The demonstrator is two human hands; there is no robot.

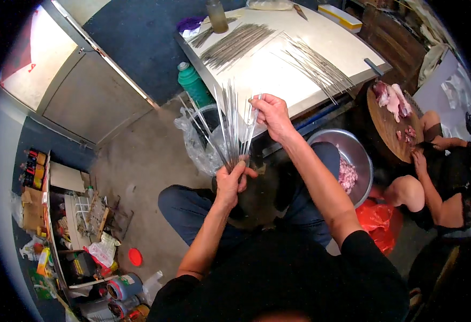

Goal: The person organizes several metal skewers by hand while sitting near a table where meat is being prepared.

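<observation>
My left hand (230, 181) grips the lower ends of a fanned bundle of thin metal skewers (230, 124). Over its right side, the thumb and fingers of my right hand (271, 114) pinch the upper ends of a few skewers (253, 126), whose lower ends run down to the left hand. Ahead stands a white-topped table (255, 82). On its left lies a dense pile of skewers (237, 44); a looser spread of skewers (318, 66) reaches past its near right edge.
A bin (209, 120) lined with clear plastic and a green bottle (193, 82) stand by the table. At right, a steel bowl (362, 161) holds chopped meat; a person (440, 193) sits beside a round wooden board (384, 120) with meat. Cluttered shelves (54, 225) line the left.
</observation>
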